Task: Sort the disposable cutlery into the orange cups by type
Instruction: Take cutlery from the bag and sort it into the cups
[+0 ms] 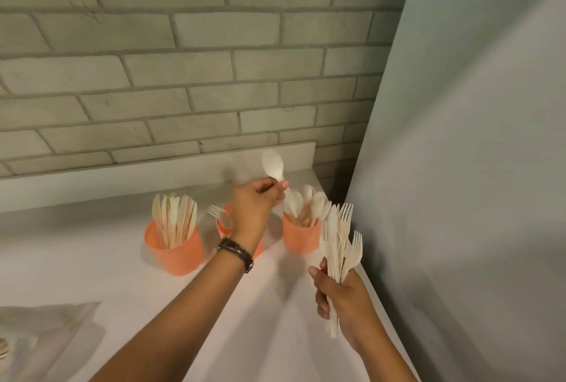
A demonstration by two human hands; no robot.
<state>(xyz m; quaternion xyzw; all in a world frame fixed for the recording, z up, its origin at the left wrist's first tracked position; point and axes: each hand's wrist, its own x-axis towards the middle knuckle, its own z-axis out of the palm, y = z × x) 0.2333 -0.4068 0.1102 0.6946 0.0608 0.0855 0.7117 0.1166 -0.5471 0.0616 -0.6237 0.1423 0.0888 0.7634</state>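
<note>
At the far left, near me, a thin clear plastic wrapper [52, 326] lies crumpled on the white counter [92, 274], which looks smooth and matte. Further away stand three orange cups in a row. The left cup [180, 256] has a finely ribbed or meshed wall and holds the knives [173, 219], standing upright and fanned out. The middle cup [221, 230] is partly hidden behind my wrist, and I can see only one fork [216, 212] leaning out of it. My left hand [254, 204], with a brown leather watch [237, 251] on the wrist, pinches a spoon [272, 162] at its neck between thumb and fingers. The bowl points up and away from me, and the spoon is in the air, just above and a little left of the right cup [298, 237]. This cup is already full of spoons [315, 202], their oval bowls up. To the right and nearer to me, my right hand [343, 296] is closed around a bundle of cutlery [337, 240], gripped low on the handles. By the tines at the top it is mostly forks, but I cannot tell every piece. All the pieces are pale cream, flat and thin. I judge them very light, rather stiff but easy to snap, and a bit slippery against each other, so a pinch at the narrow neck or handle should be enough. The cups also look light and may tip. Behind is a pale brick wall [183, 75], and at the far right a plain grey panel [474, 167].
</note>
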